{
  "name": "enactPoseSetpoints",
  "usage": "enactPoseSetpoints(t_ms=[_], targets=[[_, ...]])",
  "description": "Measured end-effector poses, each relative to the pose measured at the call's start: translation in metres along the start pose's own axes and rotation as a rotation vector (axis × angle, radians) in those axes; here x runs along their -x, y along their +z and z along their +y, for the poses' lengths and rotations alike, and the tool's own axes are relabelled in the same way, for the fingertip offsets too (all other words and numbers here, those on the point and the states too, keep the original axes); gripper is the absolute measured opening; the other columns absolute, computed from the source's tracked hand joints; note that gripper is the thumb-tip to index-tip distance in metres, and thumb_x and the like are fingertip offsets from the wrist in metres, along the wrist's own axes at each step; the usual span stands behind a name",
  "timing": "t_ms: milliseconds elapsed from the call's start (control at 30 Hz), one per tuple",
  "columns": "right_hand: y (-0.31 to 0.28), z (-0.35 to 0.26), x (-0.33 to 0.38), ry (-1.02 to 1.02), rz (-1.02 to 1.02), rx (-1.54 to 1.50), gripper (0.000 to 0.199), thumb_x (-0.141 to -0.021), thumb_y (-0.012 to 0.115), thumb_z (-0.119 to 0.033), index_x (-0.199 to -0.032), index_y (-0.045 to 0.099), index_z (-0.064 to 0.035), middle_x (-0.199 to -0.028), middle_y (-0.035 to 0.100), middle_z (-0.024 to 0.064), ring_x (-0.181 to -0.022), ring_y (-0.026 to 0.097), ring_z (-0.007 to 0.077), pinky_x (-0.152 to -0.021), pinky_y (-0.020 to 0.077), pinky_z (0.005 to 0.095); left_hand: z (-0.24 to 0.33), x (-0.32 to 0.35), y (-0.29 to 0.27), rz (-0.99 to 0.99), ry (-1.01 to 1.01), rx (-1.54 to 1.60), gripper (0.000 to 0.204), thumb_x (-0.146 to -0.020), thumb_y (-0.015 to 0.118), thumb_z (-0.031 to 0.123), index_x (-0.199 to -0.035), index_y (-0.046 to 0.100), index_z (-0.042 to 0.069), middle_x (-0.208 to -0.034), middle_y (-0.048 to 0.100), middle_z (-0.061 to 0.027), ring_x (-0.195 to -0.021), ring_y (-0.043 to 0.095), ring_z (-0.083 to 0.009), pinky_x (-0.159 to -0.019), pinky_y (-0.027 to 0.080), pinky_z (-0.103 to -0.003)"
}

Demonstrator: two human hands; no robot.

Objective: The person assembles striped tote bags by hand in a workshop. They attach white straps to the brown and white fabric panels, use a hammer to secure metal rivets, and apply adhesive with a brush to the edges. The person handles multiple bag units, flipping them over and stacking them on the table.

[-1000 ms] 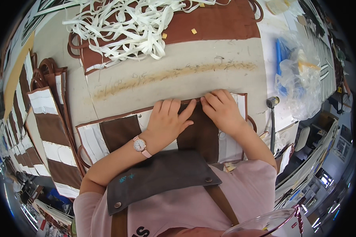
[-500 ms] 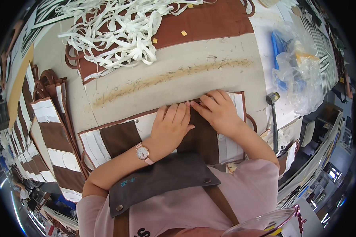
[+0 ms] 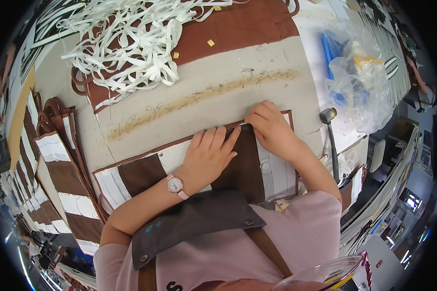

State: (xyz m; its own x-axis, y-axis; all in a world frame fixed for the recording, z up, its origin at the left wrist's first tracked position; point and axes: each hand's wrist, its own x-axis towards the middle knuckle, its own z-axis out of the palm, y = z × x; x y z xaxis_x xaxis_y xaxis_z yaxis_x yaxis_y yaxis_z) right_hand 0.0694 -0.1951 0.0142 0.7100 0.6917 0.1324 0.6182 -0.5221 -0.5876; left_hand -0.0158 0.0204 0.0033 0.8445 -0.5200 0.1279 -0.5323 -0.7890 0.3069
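In front of me lies a brown-and-white striped fabric bag panel [image 3: 143,172] with a thin brown edging along its far side. My left hand [image 3: 210,151], wearing a pink-strapped watch [image 3: 175,185], rests on the panel with its fingers stretched out and their tips at the far edge. Just right of it, my right hand [image 3: 273,130] has its fingers bent over that edging, with thumb and forefinger closed on it. A small round metal snap [image 3: 161,154] shows near the edge, left of my hands. The right fingertips are partly hidden.
A tangle of white tape [image 3: 131,48] covers part of a brown fabric piece [image 3: 247,34] at the back. Folded striped bags [image 3: 65,167] with brown handles stand at left. On the right lie a hammer [image 3: 328,116] and clear plastic bags [image 3: 361,82] around something blue.
My right hand's fingers have drawn in, with the forefinger bent more tightly at the edge. My left hand remains flat on the panel. The whole view has shifted slightly.
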Motion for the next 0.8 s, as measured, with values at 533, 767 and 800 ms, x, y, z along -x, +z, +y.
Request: enactPoseSetpoints(t_ms=[533,767,800], targets=[[0.009,0.007,-0.004,-0.105,0.02,-0.001,0.027,-0.071,0.063,0.009,-0.096,0.062,-0.0007,-0.096,0.058,0.012,-0.093,0.055,0.0328,-0.082,0.0471,0.0413,-0.004,-0.011,0.006,0.02,-0.013,0.021,0.057,-0.084,0.073,0.032,-0.136,0.057,0.017,-0.108,0.051,-0.0088,-0.095,0.05,-0.025,-0.082,0.04,-0.039],[-0.003,0.002,0.005,-0.298,-0.092,0.28,0.021,-0.075,0.065,-0.006,-0.095,0.064,-0.0003,-0.103,0.059,0.01,-0.099,0.057,0.0288,-0.087,0.0483,0.0423,-0.008,-0.002,0.007,0.091,-0.011,0.108,0.058,-0.083,0.074,0.029,-0.135,0.058,0.009,-0.11,0.051,-0.0094,-0.101,0.051,-0.026,-0.084,0.042,-0.04],[-0.002,0.001,0.005,-0.314,-0.083,0.323,0.021,-0.074,0.065,-0.008,-0.094,0.064,-0.0016,-0.101,0.059,0.009,-0.099,0.057,0.0278,-0.088,0.048,0.0417,-0.008,-0.002,0.003,0.068,-0.017,0.101,0.058,-0.083,0.075,0.028,-0.134,0.058,0.007,-0.11,0.051,-0.0097,-0.102,0.051,-0.0263,-0.085,0.042,-0.04]])
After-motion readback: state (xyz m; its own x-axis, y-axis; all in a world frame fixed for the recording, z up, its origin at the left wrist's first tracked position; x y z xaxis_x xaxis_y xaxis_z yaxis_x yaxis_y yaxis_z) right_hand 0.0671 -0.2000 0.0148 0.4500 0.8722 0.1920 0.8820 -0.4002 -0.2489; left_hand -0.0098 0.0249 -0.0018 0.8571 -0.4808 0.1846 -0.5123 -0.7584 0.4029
